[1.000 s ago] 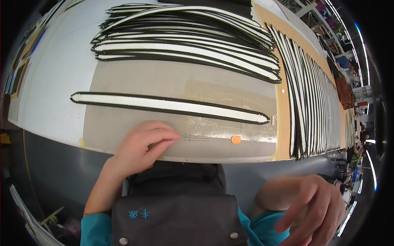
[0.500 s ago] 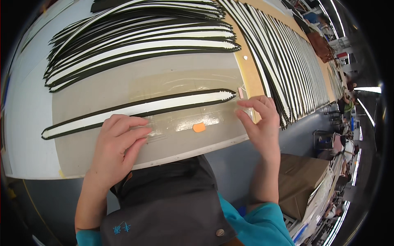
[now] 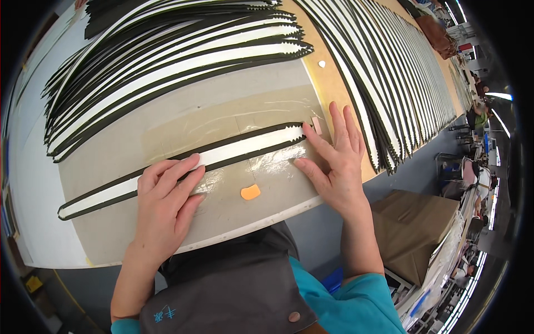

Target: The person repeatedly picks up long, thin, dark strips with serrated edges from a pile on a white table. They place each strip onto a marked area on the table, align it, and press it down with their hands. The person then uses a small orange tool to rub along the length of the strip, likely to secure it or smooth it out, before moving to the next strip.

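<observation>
A long white strip with a black border [image 3: 245, 146] lies across the grey work surface in front of me. Its right end is toothed and comes to a point. My left hand [image 3: 167, 200] rests with outstretched fingertips on the strip's middle, thumb apart. At the pointed end, the index fingertip of my right hand [image 3: 339, 167] touches the strip, the other fingers spread and the thumb held away. Neither hand grips anything. Below the strip, between the hands, lies a small orange piece [image 3: 250, 192]. A small pinkish piece [image 3: 317, 125] is just beyond the right fingertip.
A pile of similar black-bordered strips [image 3: 183, 61] lies at the far left. More strips [image 3: 384, 72] are spread in a long row on the tan board at the right. A small white piece [image 3: 321, 64] sits between them. A brown-covered box [image 3: 414, 228] stands beyond the table's right.
My left fingers have come down onto the strip. My right hand has opened from a pinch-like pose, and its index finger now touches the pointed end. The whole view has shifted a little.
</observation>
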Demonstrator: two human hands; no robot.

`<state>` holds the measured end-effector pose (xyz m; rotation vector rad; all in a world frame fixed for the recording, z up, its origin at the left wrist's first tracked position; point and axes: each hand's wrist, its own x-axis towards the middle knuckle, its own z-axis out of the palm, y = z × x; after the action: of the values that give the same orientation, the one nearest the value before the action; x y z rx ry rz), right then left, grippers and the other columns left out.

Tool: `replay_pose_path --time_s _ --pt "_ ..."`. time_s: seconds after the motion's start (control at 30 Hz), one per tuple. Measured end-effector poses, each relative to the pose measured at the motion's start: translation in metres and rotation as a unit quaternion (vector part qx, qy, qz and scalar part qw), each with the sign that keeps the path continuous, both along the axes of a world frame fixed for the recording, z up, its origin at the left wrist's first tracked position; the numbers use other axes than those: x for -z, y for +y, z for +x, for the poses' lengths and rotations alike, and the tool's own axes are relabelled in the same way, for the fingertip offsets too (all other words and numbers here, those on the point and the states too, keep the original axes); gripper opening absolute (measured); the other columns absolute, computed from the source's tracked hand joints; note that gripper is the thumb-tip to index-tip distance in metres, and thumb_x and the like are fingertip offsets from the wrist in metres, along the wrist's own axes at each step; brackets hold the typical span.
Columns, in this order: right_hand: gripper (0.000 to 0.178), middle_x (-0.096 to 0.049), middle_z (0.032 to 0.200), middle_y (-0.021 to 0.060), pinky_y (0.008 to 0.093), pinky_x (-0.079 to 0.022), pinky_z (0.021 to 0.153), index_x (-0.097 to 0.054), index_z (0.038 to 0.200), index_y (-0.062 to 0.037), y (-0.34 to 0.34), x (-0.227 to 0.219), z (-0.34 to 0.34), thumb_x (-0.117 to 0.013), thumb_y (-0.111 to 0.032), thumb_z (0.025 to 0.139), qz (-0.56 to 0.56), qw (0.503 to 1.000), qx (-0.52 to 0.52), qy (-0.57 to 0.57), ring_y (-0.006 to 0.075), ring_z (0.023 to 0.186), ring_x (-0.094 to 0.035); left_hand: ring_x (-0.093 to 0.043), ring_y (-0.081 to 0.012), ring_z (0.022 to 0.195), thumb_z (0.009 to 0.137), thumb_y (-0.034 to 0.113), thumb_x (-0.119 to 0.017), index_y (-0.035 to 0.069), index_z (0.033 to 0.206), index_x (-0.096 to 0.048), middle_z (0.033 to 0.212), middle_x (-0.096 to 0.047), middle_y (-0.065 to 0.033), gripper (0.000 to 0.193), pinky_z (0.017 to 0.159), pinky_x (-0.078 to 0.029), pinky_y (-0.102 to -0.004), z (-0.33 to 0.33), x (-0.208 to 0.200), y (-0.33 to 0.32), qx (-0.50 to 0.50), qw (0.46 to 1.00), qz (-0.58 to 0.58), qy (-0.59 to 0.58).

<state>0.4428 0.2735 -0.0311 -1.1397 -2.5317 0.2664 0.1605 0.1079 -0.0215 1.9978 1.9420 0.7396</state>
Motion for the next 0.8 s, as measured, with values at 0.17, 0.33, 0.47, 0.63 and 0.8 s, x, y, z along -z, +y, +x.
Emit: replay_pose_path --time_s 0.17,0.33,0.47,0.63,0.8 --pt "0.056 -0.036 0.167 0.024 0.0543 -0.02 0.123 -0.073 0.138 -0.0159 0.003 0.002 0.003 -0.083 -0.038 0.087 -0.013 1.0 0.01 0.009 0.0456 0.157 -0.026 -0.056 -0.0308 0.119 0.084 0.006 -0.078 0.005 0.124 -0.074 0.14 -0.067 -0.004 0.04 0.103 -0.042 -0.0421 0.0 0.001 0.006 -0.002 1.0 0.006 -0.001" --pt "0.054 -0.039 0.166 0.0243 0.0546 -0.022 0.122 -0.074 0.135 -0.016 0.003 0.002 -0.002 -0.085 -0.033 0.085 -0.018 1.0 0.009 0.016 0.0463 0.156 -0.029 -0.057 -0.0291 0.117 0.084 0.005 -0.077 0.007 0.119 -0.075 0.134 -0.069 -0.0028 0.035 0.102 -0.042 -0.0419 -0.003 -0.003 0.008 -0.006 1.0 0.012 0.012" --pt "0.052 -0.039 0.167 0.0222 0.0531 -0.02 0.122 -0.074 0.135 -0.0158 0.004 0.009 0.003 -0.084 -0.03 0.086 -0.005 1.0 -0.002 0.027 0.045 0.156 -0.029 -0.061 -0.0293 0.108 0.085 0.002 -0.076 0.006 0.109 -0.075 0.12 -0.073 -0.0037 0.025 0.098 -0.046 -0.0409 -0.007 -0.007 0.02 0.004 0.999 0.033 0.004" --pt "0.05 -0.039 0.168 0.0202 0.0532 -0.019 0.123 -0.075 0.135 -0.0154 0.003 0.006 0.002 -0.083 -0.03 0.088 -0.01 1.0 0.001 0.018 0.0443 0.157 -0.027 -0.062 -0.0286 0.1 0.084 0.001 -0.076 0.006 0.103 -0.074 0.113 -0.073 -0.0041 0.019 0.092 -0.048 -0.0405 -0.013 -0.022 0.038 0.045 0.998 -0.006 0.036" --pt "0.049 -0.039 0.168 0.0197 0.0536 -0.019 0.123 -0.075 0.134 -0.0155 0.004 0.007 0.001 -0.083 -0.03 0.088 -0.01 1.0 0.0 0.012 0.0442 0.158 -0.027 -0.062 -0.0283 0.098 0.079 -0.002 -0.072 0.004 0.11 -0.075 0.119 -0.071 -0.005 0.032 0.089 -0.052 -0.0386 0.001 -0.01 0.052 0.077 0.995 0.068 0.018"
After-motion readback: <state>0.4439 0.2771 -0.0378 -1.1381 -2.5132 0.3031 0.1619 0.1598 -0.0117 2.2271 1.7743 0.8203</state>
